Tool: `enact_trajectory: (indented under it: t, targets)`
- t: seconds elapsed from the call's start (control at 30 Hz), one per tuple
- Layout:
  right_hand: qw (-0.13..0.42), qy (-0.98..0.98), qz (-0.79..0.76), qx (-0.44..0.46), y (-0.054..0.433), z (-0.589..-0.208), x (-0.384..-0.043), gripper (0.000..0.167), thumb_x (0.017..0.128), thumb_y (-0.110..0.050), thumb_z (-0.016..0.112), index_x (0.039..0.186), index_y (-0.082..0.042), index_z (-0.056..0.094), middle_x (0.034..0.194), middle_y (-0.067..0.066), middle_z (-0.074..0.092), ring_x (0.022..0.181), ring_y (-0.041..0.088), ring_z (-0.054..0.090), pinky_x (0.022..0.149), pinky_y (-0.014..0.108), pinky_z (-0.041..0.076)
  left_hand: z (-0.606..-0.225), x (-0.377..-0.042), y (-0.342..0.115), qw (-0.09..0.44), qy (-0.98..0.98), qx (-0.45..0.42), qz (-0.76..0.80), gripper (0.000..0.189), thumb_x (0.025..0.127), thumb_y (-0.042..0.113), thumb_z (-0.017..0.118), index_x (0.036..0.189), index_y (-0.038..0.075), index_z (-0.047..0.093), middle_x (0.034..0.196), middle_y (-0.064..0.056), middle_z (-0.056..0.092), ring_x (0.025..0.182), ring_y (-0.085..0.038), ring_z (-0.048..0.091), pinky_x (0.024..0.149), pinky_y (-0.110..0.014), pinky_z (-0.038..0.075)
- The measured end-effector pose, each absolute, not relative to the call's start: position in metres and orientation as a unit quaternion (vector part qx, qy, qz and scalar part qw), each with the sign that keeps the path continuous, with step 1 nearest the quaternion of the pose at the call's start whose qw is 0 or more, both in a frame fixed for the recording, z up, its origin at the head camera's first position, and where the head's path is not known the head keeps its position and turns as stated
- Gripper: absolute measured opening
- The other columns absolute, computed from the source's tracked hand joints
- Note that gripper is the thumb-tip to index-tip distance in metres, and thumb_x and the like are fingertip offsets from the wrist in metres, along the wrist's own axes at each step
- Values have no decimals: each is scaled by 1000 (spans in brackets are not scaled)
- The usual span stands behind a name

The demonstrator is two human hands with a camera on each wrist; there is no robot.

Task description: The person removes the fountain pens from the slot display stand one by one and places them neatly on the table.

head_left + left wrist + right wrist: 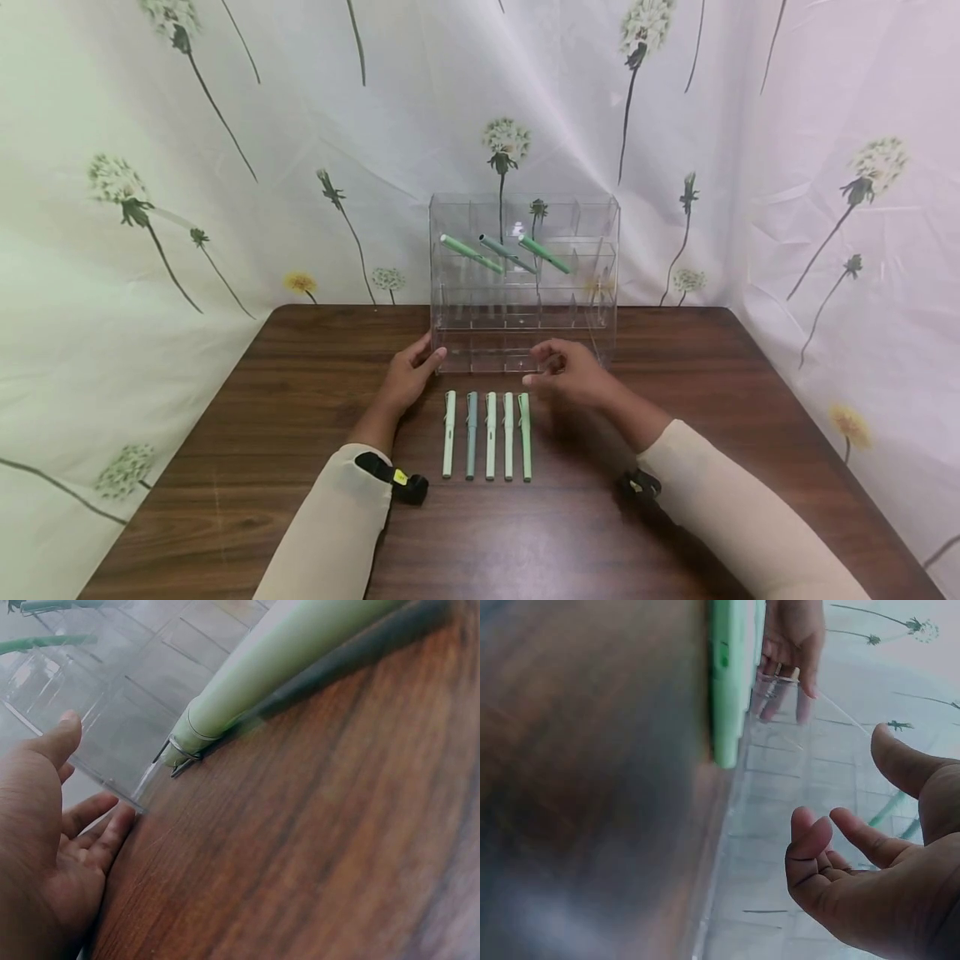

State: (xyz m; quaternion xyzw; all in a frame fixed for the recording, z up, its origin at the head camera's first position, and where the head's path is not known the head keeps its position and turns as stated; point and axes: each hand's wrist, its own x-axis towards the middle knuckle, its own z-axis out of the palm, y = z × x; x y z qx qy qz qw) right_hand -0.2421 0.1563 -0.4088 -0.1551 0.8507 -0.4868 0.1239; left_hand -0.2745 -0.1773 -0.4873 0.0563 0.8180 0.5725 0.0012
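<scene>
A clear plastic organizer with tiered compartments stands at the back of the table. My left hand is at its lower left corner, thumb out at the front and fairly straight fingers along the side. Loosely bent and holding nothing, my right hand hovers before the organizer's lower right part. Three pens lean in an upper tier: a light green pen, a grey-teal pen and a green pen. Several capped pens lie in a row in front, among them a blue-grey pen and a green pen.
The brown wood-grain table reaches back to a white curtain printed with dandelions. Another such curtain hangs along the right side. A dark strap is on the left wrist, and a dark wrist camera is on the right.
</scene>
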Motion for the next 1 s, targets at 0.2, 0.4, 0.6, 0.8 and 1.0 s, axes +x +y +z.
enact_trajectory:
  t: [0.2,0.4,0.6,0.8,1.0]
  targets:
    - [106,858,-483,-138,160,-390,-251,51,103,-26,79,144,0,64,143,24,66,120,33,68,97,44,60,-486,-276,-175,4,820,55,570,70,111,46,63,171,21,38,168,-17,52,152,-38,54,127,-57,42]
    - [98,856,-494,-121,163,-373,-266,51,106,-31,74,146,-1,63,144,19,66,129,37,67,103,57,59,-488,-277,-178,-1,821,53,568,71,112,45,64,171,17,38,172,-16,46,156,-38,50,128,-56,40]
    - [89,850,-510,-101,162,-356,-278,44,107,-29,73,142,-2,66,139,17,68,123,36,66,93,46,60,-489,-276,-180,1,822,52,567,72,111,47,64,171,17,38,173,-15,44,158,-38,47,129,-57,39]
    - [58,843,-528,-81,156,-337,-287,39,107,-24,73,138,0,67,139,18,67,126,39,66,103,55,57,-489,-276,-180,5,819,47,571,72,110,48,65,171,19,39,173,-14,44,158,-37,47,129,-57,39]
    - [4,853,-516,-77,152,-321,-299,34,108,-20,70,136,-1,67,138,17,64,109,27,66,82,38,57,-491,-277,-180,7,818,50,573,72,111,47,65,171,19,38,175,-14,42,159,-37,46,130,-57,38]
